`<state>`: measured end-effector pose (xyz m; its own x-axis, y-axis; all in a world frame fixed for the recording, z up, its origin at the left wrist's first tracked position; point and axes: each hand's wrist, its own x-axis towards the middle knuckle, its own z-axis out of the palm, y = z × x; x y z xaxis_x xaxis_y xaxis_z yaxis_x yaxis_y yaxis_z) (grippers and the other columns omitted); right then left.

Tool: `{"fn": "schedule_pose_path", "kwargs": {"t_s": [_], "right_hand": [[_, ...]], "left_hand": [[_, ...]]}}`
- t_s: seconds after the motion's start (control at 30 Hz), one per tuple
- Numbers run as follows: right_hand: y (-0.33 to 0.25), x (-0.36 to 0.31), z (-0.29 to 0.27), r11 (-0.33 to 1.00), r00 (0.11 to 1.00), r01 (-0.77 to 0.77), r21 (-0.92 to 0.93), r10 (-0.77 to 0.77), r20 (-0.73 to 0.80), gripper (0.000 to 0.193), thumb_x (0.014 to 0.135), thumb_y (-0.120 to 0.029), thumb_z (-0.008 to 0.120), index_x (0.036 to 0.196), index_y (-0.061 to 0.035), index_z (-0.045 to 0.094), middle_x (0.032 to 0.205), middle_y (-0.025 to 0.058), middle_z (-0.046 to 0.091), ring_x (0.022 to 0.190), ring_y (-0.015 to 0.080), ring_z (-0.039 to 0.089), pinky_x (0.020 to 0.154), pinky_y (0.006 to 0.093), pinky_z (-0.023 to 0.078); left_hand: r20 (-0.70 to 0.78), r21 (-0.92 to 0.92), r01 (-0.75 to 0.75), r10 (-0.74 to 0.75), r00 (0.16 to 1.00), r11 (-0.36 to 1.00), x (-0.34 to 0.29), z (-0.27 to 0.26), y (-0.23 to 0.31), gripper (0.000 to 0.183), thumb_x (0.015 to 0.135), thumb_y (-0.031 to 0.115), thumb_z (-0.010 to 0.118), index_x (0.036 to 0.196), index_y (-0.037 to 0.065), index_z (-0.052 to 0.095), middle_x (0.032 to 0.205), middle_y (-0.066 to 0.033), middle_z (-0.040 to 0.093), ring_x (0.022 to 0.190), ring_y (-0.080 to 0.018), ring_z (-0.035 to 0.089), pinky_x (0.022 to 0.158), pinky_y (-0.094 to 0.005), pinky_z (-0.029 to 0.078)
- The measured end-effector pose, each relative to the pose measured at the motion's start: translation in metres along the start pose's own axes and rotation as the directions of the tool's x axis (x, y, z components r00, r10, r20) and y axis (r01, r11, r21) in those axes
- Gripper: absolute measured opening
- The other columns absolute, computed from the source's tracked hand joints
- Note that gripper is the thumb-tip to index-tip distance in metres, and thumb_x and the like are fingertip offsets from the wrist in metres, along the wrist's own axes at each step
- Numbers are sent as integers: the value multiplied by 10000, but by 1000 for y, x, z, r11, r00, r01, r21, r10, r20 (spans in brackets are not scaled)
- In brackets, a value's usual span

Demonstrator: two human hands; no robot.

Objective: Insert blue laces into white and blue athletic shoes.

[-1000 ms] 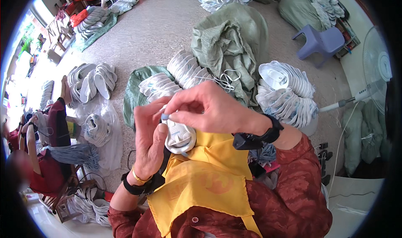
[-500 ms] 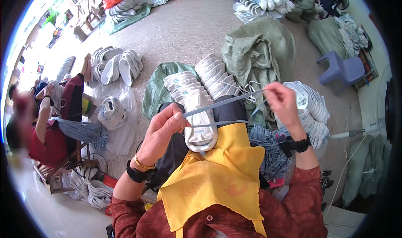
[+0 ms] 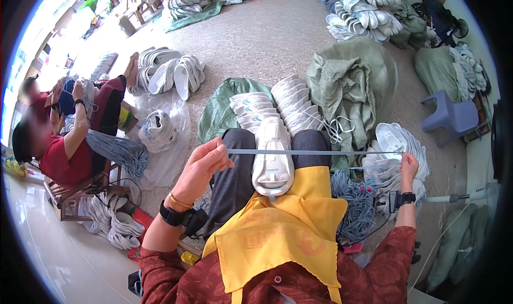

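Note:
A flat grey-blue shoelace (image 3: 315,153) is stretched nearly level across my lap. My left hand (image 3: 206,158) pinches one end, and my right hand (image 3: 409,166), far out to the right, closes on the other. Under the lace a white shoe upper (image 3: 273,160) rests between my thighs, its toe toward me. Beyond my knees stand two stacked rows of white shoe uppers (image 3: 254,111). A tangled bundle of grey-blue laces (image 3: 352,210) lies beside my right thigh, below the lace.
White uppers (image 3: 398,143) are piled at my right, near a purple-grey stool (image 3: 450,117). A large green sack (image 3: 352,74) slumps ahead. On the left a seated co-worker (image 3: 64,143) works beside more laces (image 3: 120,152) and stacked uppers (image 3: 158,132). A fan's pole (image 3: 454,198) reaches in from the right.
My right hand has swung out to the right and lower, pulling the lace from a doubled loop into one straight line. The whole view has shifted, so the scene sits further right.

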<state>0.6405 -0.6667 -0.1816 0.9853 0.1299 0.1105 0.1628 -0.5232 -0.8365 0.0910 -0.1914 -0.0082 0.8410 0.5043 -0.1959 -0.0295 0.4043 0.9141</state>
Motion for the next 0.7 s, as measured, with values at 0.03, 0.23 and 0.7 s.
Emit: {"fn": "schedule_pose_path", "kwargs": {"t_s": [0.03,0.23,0.7], "right_hand": [[9,6,-4,1000,1000,-4,-24,4,-13,149,1032,-164,687,1046,-28,748,692,-28,602,549,53,516,471,242,400],[33,47,-28,966,966,-39,-255,-29,-255,224,976,-262,734,1015,-51,801,720,75,728,611,161,670,622,367,524],[-291,-212,159,912,411,-64,406,-347,843,214,1049,-65,660,1253,-17,706,981,37,739,749,64,695,680,235,575]], "left_hand": [[2,-2,3,-3,1000,1000,-1,-3,-1,261,1145,237,521,924,98,524,818,46,446,792,-92,482,902,-298,498],[-27,14,23,-23,999,1000,-2,-4,-10,259,1138,238,541,928,87,544,823,49,479,805,-80,509,872,-279,494],[170,557,-314,265,949,769,17,58,-55,149,1009,101,700,958,-24,636,801,-115,662,700,-198,611,655,-347,484]]}}
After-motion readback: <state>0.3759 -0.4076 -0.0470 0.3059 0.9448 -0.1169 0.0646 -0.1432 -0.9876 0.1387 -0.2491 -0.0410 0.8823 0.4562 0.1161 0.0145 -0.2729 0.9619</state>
